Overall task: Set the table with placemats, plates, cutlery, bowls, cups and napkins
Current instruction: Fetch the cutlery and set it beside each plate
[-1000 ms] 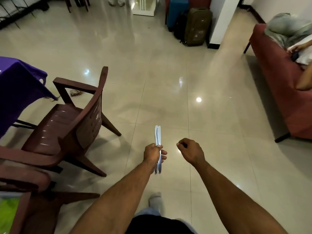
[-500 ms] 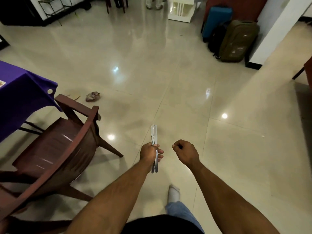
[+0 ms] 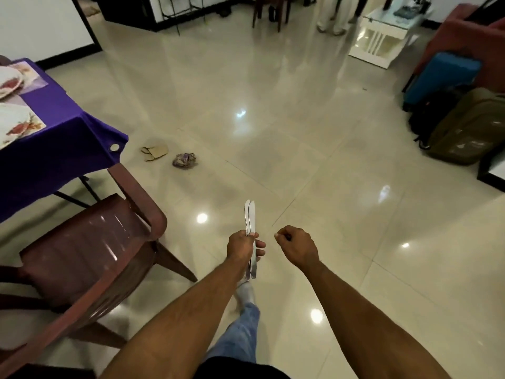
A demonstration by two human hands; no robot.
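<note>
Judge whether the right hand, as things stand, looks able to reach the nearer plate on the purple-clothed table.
Probably not yet. The right hand is out over the floor, and the brown chair stands between it and the nearer plate; the person would likely have to step closer.

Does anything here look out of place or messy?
Yes: a crumpled scrap and a torn piece of cardboard lie loose on the floor tiles, just beyond the purple tablecloth corner. Nothing looks spilled.
</note>
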